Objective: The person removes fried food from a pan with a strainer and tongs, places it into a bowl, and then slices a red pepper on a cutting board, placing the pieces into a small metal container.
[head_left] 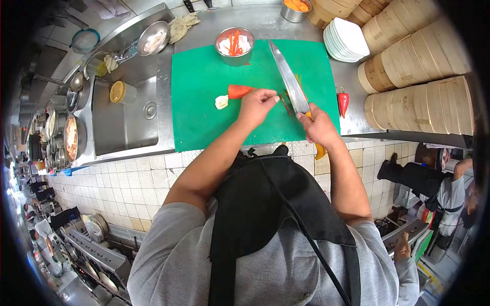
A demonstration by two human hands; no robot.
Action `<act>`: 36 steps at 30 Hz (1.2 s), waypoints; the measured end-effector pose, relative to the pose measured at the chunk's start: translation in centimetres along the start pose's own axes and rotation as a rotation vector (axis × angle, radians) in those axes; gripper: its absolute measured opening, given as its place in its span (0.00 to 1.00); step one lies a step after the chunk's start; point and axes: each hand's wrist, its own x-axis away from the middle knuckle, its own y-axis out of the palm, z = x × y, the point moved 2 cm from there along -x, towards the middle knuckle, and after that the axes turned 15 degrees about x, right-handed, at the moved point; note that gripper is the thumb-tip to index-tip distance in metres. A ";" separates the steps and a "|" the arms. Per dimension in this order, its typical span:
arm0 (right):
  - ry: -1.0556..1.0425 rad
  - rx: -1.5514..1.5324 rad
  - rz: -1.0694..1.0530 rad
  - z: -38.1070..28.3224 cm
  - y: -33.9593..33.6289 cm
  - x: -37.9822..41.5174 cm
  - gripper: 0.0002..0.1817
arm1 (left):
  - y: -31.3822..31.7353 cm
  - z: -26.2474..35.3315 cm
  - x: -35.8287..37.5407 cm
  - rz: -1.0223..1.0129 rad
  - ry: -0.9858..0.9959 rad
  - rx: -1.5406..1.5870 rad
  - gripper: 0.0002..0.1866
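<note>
My right hand (320, 126) is wrapped round the yellow handle of a long kitchen knife (289, 74). Its blade points away from me over the green cutting board (199, 127). My left hand (258, 107) hovers over the middle of the board, thumb and fingers pinched together; whatever is between them is too small to make out. Beside those fingertips lies a thin dark red strip (284, 103). A cut piece of red pepper (239, 92) rests just behind my left hand, next to a pale whitish scrap (221, 102). Red strips top white pieces in a metal bowl (235, 60) at the board's far edge.
A whole red pepper (343, 104) lies right of the board. Stacked white plates (346, 41) and bamboo steamers (418, 104) line the right side. A sink (125, 135) holding a yellow-lidded tub (118, 92) is at left. Another person (444, 196) stands at lower right.
</note>
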 end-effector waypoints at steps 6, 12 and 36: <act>-0.015 -0.588 -0.298 -0.6 0.8 0.6 0.12 | 1.2 1.4 0.4 -0.079 -0.416 1.162 0.21; -0.007 -0.646 -0.388 0.0 1.1 0.5 0.11 | 2.2 1.5 0.5 -0.192 -0.485 1.269 0.14; 0.235 -0.621 -0.378 13.3 3.4 7.0 0.05 | 2.3 -0.2 -2.2 -0.044 -0.581 -0.002 0.20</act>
